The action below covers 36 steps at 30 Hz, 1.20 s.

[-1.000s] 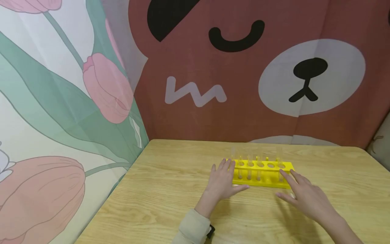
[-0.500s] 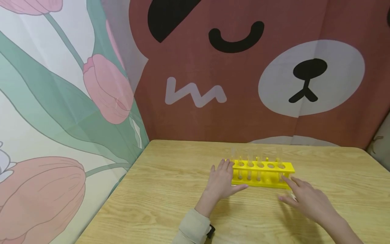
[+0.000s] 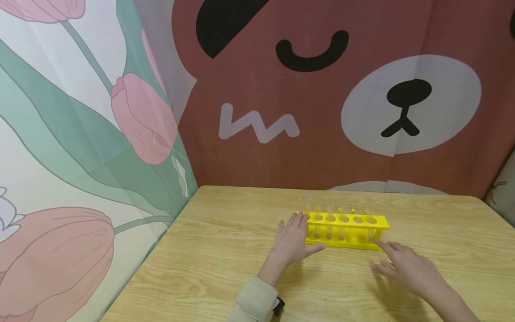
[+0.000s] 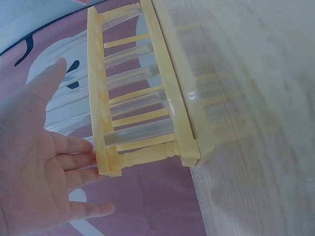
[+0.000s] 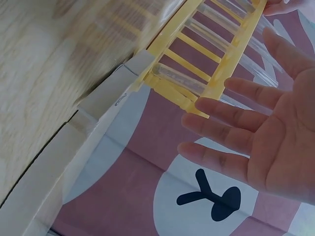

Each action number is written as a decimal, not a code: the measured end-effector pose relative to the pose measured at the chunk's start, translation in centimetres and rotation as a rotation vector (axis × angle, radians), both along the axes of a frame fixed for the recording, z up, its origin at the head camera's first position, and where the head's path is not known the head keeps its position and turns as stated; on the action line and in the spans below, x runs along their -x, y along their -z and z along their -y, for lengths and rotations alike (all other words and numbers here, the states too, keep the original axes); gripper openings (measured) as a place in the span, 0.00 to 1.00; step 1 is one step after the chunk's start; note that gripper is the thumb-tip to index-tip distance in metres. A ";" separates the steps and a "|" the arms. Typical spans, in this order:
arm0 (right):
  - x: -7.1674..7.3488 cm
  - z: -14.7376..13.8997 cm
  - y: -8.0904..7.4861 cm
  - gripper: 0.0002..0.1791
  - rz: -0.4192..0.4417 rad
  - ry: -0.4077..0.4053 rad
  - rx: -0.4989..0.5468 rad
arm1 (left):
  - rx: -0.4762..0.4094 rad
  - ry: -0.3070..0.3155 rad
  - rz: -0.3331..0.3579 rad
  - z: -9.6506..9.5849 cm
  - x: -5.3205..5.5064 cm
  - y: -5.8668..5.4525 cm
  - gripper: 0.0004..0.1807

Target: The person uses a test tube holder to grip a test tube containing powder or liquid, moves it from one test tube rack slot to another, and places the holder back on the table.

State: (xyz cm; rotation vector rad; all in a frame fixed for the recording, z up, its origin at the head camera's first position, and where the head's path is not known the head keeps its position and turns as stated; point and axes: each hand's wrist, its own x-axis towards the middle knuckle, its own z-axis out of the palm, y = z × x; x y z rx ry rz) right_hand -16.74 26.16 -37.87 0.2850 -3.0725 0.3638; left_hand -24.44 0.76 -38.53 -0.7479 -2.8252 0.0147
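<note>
A yellow test tube rack stands on the table, with several clear test tubes upright in its holes. One hole, second from the right, has no tube. My left hand is at the rack's left end, fingers extended and fingertips at the top board, as the left wrist view shows with the rack's end post. My right hand is spread in front of the rack's right end, index fingertip close to the lower corner. In the right wrist view its palm holds nothing.
A pale white strip lies on the wooden table by the rack's right end, mostly hidden behind my right hand in the head view. A bear-print cloth hangs behind the table, a tulip-print cloth at the left.
My right hand has moved down and slightly right, its fingertips going from the rack's top board to near its base. The left hand and rack stay almost still.
</note>
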 end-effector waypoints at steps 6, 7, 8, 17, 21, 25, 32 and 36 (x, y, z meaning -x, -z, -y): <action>0.0 -0.5 0.5 0.37 0.002 -0.001 0.005 | -0.012 -0.003 -0.009 0.0 0.2 0.2 0.48; 0.0 -0.6 0.6 0.37 0.002 0.000 0.005 | -0.013 -0.004 -0.011 0.0 0.2 0.2 0.48; 0.0 -0.7 0.7 0.37 0.004 0.000 0.006 | -0.016 -0.005 -0.011 0.0 0.2 0.2 0.47; 0.4 -1.2 0.9 0.41 0.077 0.008 -0.023 | -0.014 -0.017 0.014 0.0 0.2 0.2 0.47; 0.4 -1.3 0.8 0.43 0.113 0.018 -0.029 | -0.018 -0.014 0.012 0.1 0.3 0.2 0.47; 0.2 -1.4 0.8 0.43 0.130 0.021 -0.030 | -0.018 -0.015 0.015 0.1 0.3 0.2 0.47; 0.0 -1.6 0.8 0.42 0.144 0.032 -0.042 | -0.016 -0.011 0.015 0.2 0.3 0.1 0.47; 0.0 -1.9 1.0 0.42 0.155 0.029 -0.035 | -0.012 -0.004 0.009 0.3 0.3 0.1 0.46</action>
